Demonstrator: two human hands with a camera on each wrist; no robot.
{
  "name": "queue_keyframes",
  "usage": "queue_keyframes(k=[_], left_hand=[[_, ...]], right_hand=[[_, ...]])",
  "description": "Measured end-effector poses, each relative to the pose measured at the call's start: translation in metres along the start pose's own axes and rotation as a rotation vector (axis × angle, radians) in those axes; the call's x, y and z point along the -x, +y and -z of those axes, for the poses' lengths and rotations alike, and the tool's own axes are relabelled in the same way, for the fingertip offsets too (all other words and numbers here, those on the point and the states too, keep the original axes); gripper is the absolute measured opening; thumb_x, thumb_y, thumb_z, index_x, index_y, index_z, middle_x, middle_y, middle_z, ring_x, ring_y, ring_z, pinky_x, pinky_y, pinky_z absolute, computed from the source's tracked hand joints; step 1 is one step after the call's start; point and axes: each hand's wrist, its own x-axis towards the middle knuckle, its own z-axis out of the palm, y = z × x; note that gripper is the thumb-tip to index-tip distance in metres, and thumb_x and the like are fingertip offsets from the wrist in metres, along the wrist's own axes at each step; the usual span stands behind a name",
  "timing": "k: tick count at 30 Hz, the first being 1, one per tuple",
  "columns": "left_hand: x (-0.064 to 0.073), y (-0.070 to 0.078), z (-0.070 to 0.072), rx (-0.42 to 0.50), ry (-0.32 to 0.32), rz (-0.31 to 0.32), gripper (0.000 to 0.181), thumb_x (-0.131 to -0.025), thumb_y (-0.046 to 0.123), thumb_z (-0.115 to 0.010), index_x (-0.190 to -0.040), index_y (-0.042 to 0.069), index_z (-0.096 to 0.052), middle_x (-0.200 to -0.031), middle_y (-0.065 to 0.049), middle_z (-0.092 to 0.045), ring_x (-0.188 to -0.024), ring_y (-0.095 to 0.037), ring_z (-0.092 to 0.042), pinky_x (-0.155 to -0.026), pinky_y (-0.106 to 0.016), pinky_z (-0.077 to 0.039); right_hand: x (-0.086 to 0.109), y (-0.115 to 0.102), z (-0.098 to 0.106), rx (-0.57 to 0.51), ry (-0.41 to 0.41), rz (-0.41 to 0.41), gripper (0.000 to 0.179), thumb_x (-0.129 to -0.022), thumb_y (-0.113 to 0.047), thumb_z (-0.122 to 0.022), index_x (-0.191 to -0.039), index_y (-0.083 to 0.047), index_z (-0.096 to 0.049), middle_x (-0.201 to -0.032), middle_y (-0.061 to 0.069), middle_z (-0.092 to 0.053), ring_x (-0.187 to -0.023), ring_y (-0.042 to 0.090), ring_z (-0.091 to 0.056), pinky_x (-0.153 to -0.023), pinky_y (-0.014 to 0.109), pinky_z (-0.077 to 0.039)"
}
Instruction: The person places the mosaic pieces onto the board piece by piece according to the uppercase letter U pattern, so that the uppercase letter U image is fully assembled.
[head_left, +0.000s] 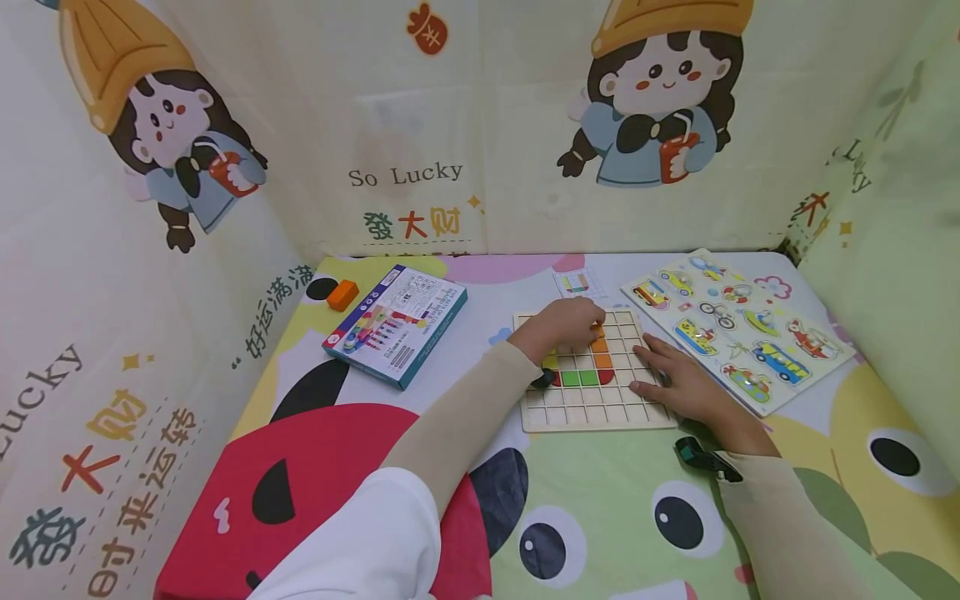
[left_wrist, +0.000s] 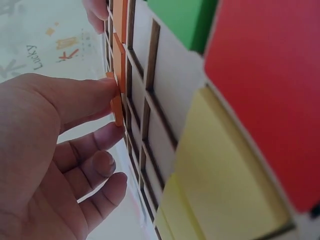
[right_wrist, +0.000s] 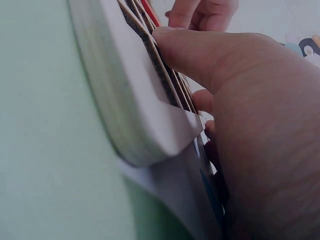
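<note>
A wooden grid board [head_left: 555, 417] lies on the table, with green tiles [head_left: 581, 378], a red rounded tile [head_left: 606, 377], orange tiles [head_left: 602, 360] and yellow tiles [left_wrist: 227, 172] set in its squares. Over its far part, my left hand [head_left: 564, 325] pinches an orange tile [left_wrist: 116, 107] between thumb and forefinger, in line with the other orange ones. The remaining left fingers curve loosely beside the board. My right hand [head_left: 686, 385] rests at the board's right edge with fingers spread, its thumb [right_wrist: 187, 47] over the grid in the right wrist view.
A boxed set [head_left: 397, 325] lies left of the board, with an orange block [head_left: 342, 296] beyond it. To the right is a picture puzzle board [head_left: 731, 321] of vehicles, close to the right hand. A small pattern card [head_left: 576, 283] sits behind the grid.
</note>
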Motion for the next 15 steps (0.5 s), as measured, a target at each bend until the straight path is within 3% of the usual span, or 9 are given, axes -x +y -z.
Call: queue_keyframes(k=[7, 15], left_hand=[[-0.0022, -0.002, -0.0019, 0.008, -0.008, 0.005, 0.03, -0.1, 0.033, -0.051, -0.125, 0.021, -0.062, -0.119, 0.006, -0.058, -0.104, -0.009, -0.052, -0.094, -0.029, -0.042], [-0.0026, -0.0003, -0.0002, 0.01, -0.016, 0.005, 0.027, -0.1, 0.033, -0.052, -0.121, 0.02, -0.063, -0.114, 0.006, -0.058, -0.098, -0.011, -0.051, -0.09, -0.029, -0.042]], right_hand=[[-0.001, 0.0019, -0.0023, -0.013, 0.011, -0.002, 0.082, -0.09, -0.056, -0.059, -0.151, -0.008, -0.033, -0.16, 0.015, -0.014, -0.143, 0.043, -0.012, -0.106, 0.066, -0.016], [-0.001, 0.0021, -0.0032, -0.006, 0.013, -0.004, 0.083, -0.09, -0.056, -0.059, -0.152, -0.008, -0.033, -0.16, 0.015, -0.014, -0.143, 0.043, -0.012, -0.106, 0.065, -0.016]])
